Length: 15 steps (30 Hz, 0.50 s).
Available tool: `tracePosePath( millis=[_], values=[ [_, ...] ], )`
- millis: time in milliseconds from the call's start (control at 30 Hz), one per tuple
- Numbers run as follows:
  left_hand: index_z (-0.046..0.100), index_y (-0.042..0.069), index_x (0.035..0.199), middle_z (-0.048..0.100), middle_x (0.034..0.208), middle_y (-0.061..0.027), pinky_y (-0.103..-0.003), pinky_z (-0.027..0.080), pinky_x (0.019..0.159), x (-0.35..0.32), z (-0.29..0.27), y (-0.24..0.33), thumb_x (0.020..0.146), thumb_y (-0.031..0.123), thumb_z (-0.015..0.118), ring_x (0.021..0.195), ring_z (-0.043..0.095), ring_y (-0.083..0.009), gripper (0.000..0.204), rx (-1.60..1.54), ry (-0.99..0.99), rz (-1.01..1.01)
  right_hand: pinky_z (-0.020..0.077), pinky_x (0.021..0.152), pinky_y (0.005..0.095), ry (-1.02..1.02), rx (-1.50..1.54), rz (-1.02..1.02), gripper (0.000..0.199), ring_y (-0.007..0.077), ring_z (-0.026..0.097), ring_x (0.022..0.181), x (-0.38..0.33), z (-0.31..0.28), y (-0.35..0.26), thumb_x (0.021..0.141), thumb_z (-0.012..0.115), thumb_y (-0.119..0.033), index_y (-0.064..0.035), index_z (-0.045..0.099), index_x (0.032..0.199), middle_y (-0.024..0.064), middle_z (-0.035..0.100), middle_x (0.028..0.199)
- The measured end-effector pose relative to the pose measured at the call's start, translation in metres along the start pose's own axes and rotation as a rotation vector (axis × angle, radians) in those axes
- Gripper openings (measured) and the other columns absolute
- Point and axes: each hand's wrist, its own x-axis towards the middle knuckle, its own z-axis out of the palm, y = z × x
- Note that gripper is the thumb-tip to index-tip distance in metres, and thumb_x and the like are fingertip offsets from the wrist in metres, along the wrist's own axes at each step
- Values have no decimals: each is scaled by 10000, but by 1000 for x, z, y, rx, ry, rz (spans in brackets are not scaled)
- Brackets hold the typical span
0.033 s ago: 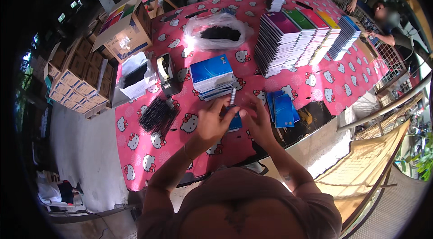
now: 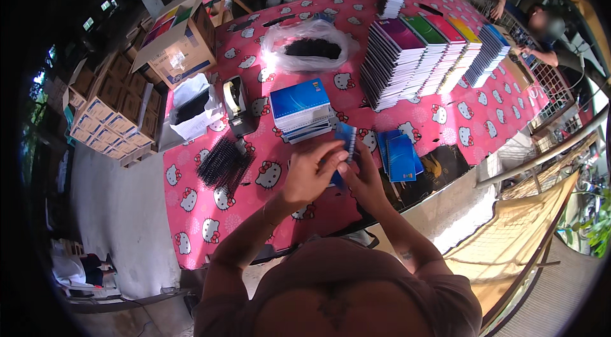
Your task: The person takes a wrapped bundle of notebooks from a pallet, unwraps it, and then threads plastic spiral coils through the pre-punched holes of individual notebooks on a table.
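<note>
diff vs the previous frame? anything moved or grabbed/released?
No visible change. Both hands, left hand and right hand, are together over the pink table, holding the same small blue notebook. The blue notebook stack, the loose blue covers, the black binding combs and the tape dispenser lie where they were.

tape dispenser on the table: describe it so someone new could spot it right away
Start at the pink cartoon-print table and find the blue notebook stack just beyond the hands. The tape dispenser stands to the left of that stack, right of a white bag of black combs. It is the only dark, blocky thing there, with a pale tape roll on top.
</note>
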Motion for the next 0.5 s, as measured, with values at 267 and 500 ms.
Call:
tracePosePath(
  millis=[267,500],
  values=[
    [669,21,1130,667,1137,-136,-388,535,873,71,-43,-96,870,125,670,1044,637,-306,279,942,192,489,453,972,352,2,-601,356,604,240,553,1178,10,-179,117,913,684,-232,-69,438,1440,131,562,1290],
    [634,9,1133,646,990,-112,-398,500,774,42,-59,-42,838,50,632,867,616,-274,297,999,191,600,357,1087,434,107,-766,-197,867,386,436,1322,31,-116,89,745,827,-204,-156,376,1484,197,418,1443]
  ],
)
